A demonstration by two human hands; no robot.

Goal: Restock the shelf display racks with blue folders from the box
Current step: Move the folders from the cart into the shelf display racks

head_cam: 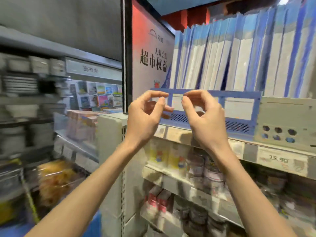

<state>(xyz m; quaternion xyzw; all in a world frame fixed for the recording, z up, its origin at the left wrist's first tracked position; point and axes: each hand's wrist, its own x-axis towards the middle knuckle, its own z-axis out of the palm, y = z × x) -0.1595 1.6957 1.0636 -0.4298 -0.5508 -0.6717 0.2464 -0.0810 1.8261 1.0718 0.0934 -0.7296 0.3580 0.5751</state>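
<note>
Left hand: the left hand [145, 117] is raised in front of the left end of the blue rack, with its thumb and forefinger bent toward each other and a small gap between the tips. The other fingers are curled behind, and nothing shows in its grasp.
Right hand: the right hand [205, 120] is just beside the left at the same height, in a mirrored pose. Thumb and forefinger are nearly closed and the rest are curled, with nothing seen between them.
Contact: both forefinger tips lie level with the rack's top rail, but whether they touch it cannot be told.
Blue folders: the blue folders [230, 57] stand upright and tightly packed in the rack, spines outward, filling it from end to end.
Blue rack: the blue rack [220, 96] sits on the shelf [248, 147], with open windows in its front and a slotted base.
Grey rack: a grey rack [287, 117] with round holes touches the blue one on its right.
Price tag: a price tag [278, 159] on the shelf edge reads 15.90.
Sign: a sign [152, 57] with printed characters stands left of the folders.
Lower shelves: blurred packaged goods [196, 165].
Far left: stacked bowls and plates [20, 79] on other shelving.
</note>
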